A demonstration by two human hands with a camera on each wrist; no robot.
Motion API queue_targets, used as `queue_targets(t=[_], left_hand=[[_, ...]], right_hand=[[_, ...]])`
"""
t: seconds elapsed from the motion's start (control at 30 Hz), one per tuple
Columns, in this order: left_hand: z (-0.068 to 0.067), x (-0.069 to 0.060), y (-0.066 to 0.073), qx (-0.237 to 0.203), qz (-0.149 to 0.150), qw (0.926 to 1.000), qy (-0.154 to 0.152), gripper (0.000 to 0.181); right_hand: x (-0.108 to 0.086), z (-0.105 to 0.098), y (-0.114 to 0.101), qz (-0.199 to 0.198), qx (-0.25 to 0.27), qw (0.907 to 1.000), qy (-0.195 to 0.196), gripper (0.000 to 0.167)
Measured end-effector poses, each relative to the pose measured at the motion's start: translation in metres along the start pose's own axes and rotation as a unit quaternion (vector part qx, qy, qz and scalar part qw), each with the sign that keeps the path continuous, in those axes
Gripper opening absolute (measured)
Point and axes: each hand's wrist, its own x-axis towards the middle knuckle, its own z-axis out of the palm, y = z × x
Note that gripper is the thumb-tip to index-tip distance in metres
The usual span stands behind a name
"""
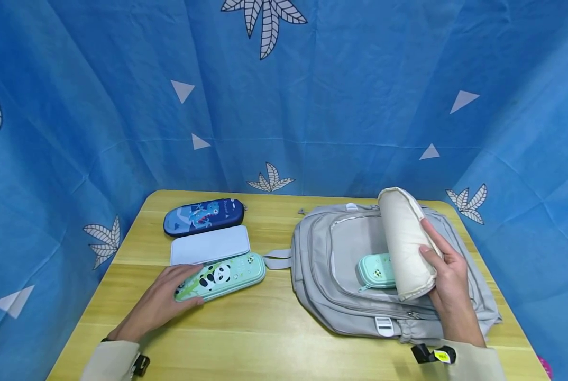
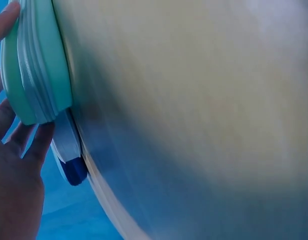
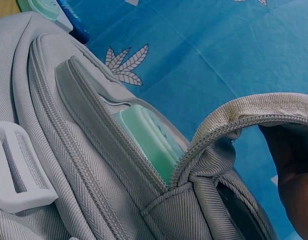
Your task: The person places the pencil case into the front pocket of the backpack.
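Observation:
My left hand [image 1: 156, 300] holds the left end of a mint-green panda case [image 1: 234, 272], thumb on the near side and fingers at the far side. In the left wrist view the hand [image 2: 16, 185] has its fingers around the green case [image 2: 46, 65]. On the right, my right hand [image 1: 452, 286] grips the raised flap [image 1: 403, 243] of a grey backpack [image 1: 312, 286], cream inner side showing. A second mint-green case [image 1: 378, 271] lies in the opened front pocket, partly hidden by the flap; the right wrist view shows this case [image 3: 148, 137] behind the zipper edge.
A pale case [image 1: 210, 244] lies just behind the panda case, and a dark blue dinosaur case [image 1: 203, 217] lies behind that. The backpack's top loop [image 1: 278, 259] reaches toward the panda case. A blue curtain [image 1: 284, 106] stands behind the wooden table [image 1: 246, 338].

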Motion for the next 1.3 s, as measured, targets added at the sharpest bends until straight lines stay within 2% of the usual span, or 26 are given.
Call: queue_targets(t=[0.23,0.43,0.6,0.77,0.97,1.17,1.3], left_hand=[[-0.003,-0.003,-0.004,-0.022,-0.014,0.9994,-0.022,0.083],[-0.005,-0.003,-0.007,-0.043,-0.028,0.9983,-0.028,0.087],[-0.005,-0.001,-0.005,-0.045,-0.047,0.9975,-0.027,0.087],[-0.005,0.0,-0.003,-0.039,-0.055,0.9974,-0.027,0.086],[-0.008,0.005,0.002,-0.053,-0.063,0.9961,-0.032,0.085],[-0.011,0.013,0.011,-0.057,-0.064,0.9958,-0.033,0.086],[-0.011,0.019,0.017,-0.061,-0.046,0.9969,-0.022,0.087]], right_hand=[[-0.001,0.0,0.0,-0.002,-0.001,1.0,-0.002,0.057],[0.0,-0.001,0.0,0.007,-0.002,1.0,0.005,0.057],[0.0,-0.001,0.0,0.005,-0.005,1.0,0.005,0.057],[0.0,-0.001,0.0,0.002,-0.002,1.0,-0.003,0.057],[0.0,0.0,-0.001,0.002,0.003,1.0,-0.003,0.057],[-0.001,0.001,-0.001,-0.001,0.002,1.0,-0.001,0.056],[-0.001,0.001,-0.001,-0.001,0.002,1.0,-0.002,0.056]])
